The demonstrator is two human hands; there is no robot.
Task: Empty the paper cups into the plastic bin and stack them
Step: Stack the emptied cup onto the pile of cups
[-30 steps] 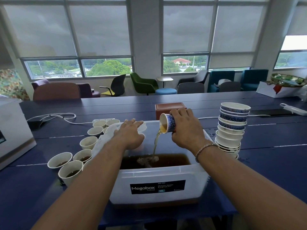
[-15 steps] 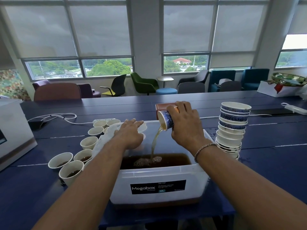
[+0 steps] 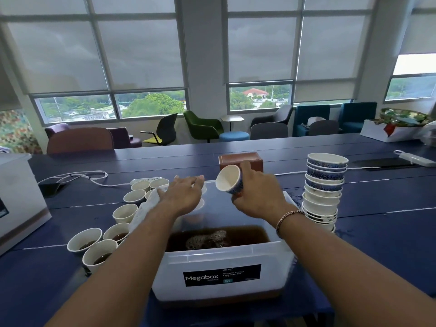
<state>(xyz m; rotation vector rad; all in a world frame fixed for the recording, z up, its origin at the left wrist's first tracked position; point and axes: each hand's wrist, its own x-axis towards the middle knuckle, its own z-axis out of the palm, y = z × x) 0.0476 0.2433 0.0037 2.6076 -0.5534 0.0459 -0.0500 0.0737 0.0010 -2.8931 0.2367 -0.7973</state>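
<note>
Head view, looking down at two bare forearms over a dark blue table. One translucent white plastic bin with a black "Megabox" label sits at the near centre, partly filled with brown liquid topped by one patch of foam.

Above the far half of the bin, the right hand grasps one blue-patterned paper cup, fingers curled round its side. The cup is tipped over, its mouth turned left, and its white inside looks empty. One bracelet circles that wrist.

The left hand is over the bin's far left corner, palm down, fingers straight and released, holding nothing. Whether it touches the rim cannot be told.

Left of the bin stand at least seven loose cups, upright; three nearest ones show dark liquid, and more are partly hidden by the arm.

Just right of the bin rises one stack of cups, roughly ten; the lower rims sit too close to count.

Beyond the bin are one brown box and one white power strip.
</note>
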